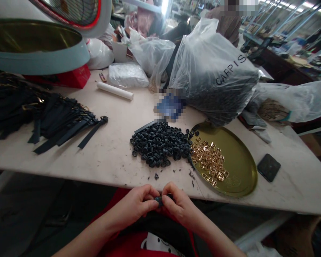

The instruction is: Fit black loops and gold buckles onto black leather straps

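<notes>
Just off the table's front edge, my left hand (146, 200) and my right hand (176, 201) meet with fingertips pinched. Between them is a small dark strap piece (158, 201), mostly hidden by the fingers. Beyond the hands lies a heap of small black loops (160, 144). Gold-coloured buckles (208, 160) are piled at the left side of a round, gold-toned tray (239, 160). At the left, many black straps with gold buckles (64, 119) lie bundled, and a single black strap (92, 132) rests apart from them.
Behind the heap stands a large plastic bag (214, 67) filled with dark pieces. A white roll (115, 90) and a wrapped clear packet (128, 75) lie further back. Right of the tray is a flat black object (269, 167). A fan (77, 14) overhangs the back left.
</notes>
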{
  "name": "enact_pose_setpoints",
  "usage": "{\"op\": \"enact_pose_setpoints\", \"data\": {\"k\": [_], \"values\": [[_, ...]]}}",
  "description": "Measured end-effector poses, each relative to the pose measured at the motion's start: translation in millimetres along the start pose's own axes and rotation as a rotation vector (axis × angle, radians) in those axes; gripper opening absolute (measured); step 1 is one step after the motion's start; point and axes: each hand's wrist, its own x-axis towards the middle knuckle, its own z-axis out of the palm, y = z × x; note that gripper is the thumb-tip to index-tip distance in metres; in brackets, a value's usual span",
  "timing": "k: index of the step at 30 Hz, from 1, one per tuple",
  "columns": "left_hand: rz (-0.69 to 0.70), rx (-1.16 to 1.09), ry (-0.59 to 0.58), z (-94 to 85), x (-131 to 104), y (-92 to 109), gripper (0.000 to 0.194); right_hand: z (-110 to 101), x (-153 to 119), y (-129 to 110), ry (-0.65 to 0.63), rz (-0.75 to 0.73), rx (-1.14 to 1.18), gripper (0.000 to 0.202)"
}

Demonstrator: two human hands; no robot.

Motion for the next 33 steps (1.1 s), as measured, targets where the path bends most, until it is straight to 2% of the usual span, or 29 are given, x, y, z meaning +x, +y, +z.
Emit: {"op": "enact_pose_setpoints", "data": {"k": [2,7,9,11,14,17,21,24,25,27,29,31,33], "values": [[0.013,0.049,-0.007,-1.2,-3,1,0.020,2,0,-2,-0.016,-0.018,-0.056,0.009],[0.041,0.124,0.024,4.9,-7,-3,0.021,3,-2,-10,-0.028,-0.089,-0.436,0.011],[0.054,0.112,0.044,6.0,-9,-5,0.023,5,-5,-12,-0.039,-0.111,-0.408,0.010],[0.064,0.122,0.046,3.5,-13,-5,0.023,7,-9,-12,-0.059,-0.121,-0.266,0.011],[0.021,0.189,-0.050,-4.4,-22,-4,0.022,11,-14,-10,-0.138,-0.061,-0.092,0.025],[-0.008,0.233,-0.135,-8.7,-32,-3,0.026,14,-16,-6,-0.202,-0.095,-0.174,0.026],[0.072,0.325,-0.074,-1.1,-39,-5,0.026,26,-15,-2,-0.160,-0.260,-0.309,0.019],[0.165,0.465,-0.043,-1.5,-37,-6,0.026,38,-9,-1,-0.062,-0.265,-0.249,0.024],[0.198,0.558,-0.003,-7.0,-36,-5,0.026,41,-5,0,-0.013,-0.258,-0.234,0.028],[0.230,0.799,0.190,-29.2,-35,-4,0.026,42,7,0,0.099,-0.266,-0.225,0.038],[0.175,1.002,0.506,-65.0,-35,-2,0.029,37,20,1,0.217,-0.303,-0.236,0.048],[0.126,1.061,0.714,-106.4,-37,3,0.033,29,29,3,0.315,-0.315,-0.245,0.048],[0.105,1.098,0.899,-141.4,-37,9,0.037,20,34,6,0.350,-0.295,-0.256,0.042]]}}
